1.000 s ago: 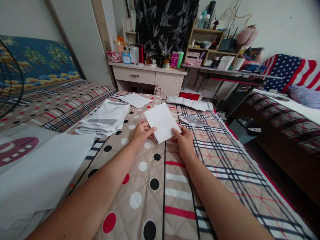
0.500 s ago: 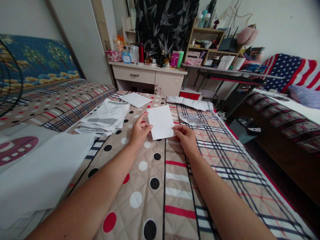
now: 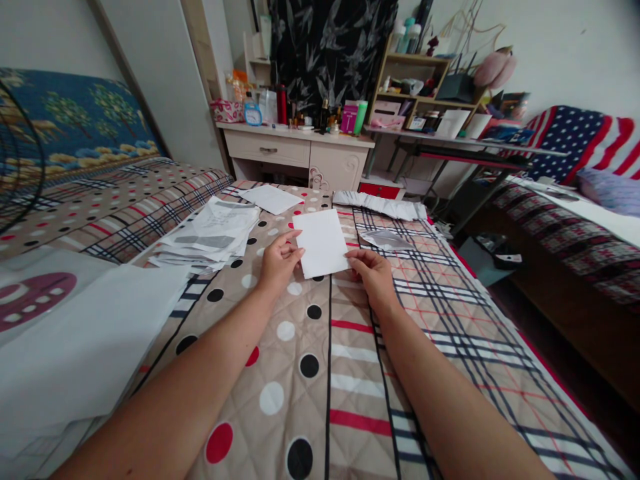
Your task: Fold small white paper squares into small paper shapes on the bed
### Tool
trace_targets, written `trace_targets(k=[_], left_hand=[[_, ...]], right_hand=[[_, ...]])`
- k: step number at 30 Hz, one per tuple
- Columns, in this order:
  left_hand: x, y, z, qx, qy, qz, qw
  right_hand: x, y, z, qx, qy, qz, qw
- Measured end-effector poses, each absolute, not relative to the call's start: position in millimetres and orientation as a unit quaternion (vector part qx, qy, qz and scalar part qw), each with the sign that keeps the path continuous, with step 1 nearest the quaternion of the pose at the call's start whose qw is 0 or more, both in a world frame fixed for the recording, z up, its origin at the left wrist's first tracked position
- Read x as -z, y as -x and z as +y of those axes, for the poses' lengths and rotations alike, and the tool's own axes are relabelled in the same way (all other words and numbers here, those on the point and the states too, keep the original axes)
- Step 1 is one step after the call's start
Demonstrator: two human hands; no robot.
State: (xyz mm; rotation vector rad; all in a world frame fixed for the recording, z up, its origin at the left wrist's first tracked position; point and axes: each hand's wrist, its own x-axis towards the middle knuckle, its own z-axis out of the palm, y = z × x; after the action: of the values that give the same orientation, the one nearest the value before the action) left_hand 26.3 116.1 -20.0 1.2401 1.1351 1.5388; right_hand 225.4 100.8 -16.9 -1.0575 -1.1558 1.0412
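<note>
Paper: one white piece, roughly square, between the two hands above the middle of the bed (image 3: 285,343); upper face plain (image 3: 321,243).
Left hand (image 3: 277,265): closed on the paper's left edge, thumb and fingers gripping.
Right hand (image 3: 376,272): closed in a pinch at the paper's lower right corner.
Stack (image 3: 213,230): printed sheets, uneven edges, on the bed to the left of the hands.
Sheet (image 3: 271,199): one, white, lying flat just beyond the stack.
Strip (image 3: 377,205): long, whitish, crinkled, lying across the far part of the bed, right of centre.
Wrapper (image 3: 385,240): greyish, shiny, lying nearer than the strip; exact kind cannot be told.
Bag (image 3: 37,290): pale, with a purplish-pink print, at the left edge, partly under a large white sheet (image 3: 95,347).
Dresser (image 3: 270,151): cream, beyond the bed, bottles and boxes on top.
Bin (image 3: 477,260): grey, right of the bed.
</note>
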Motion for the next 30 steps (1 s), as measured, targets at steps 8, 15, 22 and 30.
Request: trace_targets(k=[8,15,22,30], left_hand=[[23.9,-25.1,119.8,-0.629,-0.479,0.457,0.409],[24.4,-23.1,122.4,-0.64,-0.448,0.465,0.416],[30.1,-20.6,126.4,-0.636,-0.467,0.468,0.398],[30.2,-21.8,124.0,-0.586,-0.518,0.493,0.382]], right_hand=[[14.2,-227.5,99.0,-0.49,0.454,-0.486,0.563],[19.8,-225.7,101.9,-0.438,0.463,-0.545,0.544],[22.3,-233.9,105.1,-0.271,0.455,-0.691,0.492],[16.4,-245.3,106.3,-0.178,0.39,-0.813,0.393]])
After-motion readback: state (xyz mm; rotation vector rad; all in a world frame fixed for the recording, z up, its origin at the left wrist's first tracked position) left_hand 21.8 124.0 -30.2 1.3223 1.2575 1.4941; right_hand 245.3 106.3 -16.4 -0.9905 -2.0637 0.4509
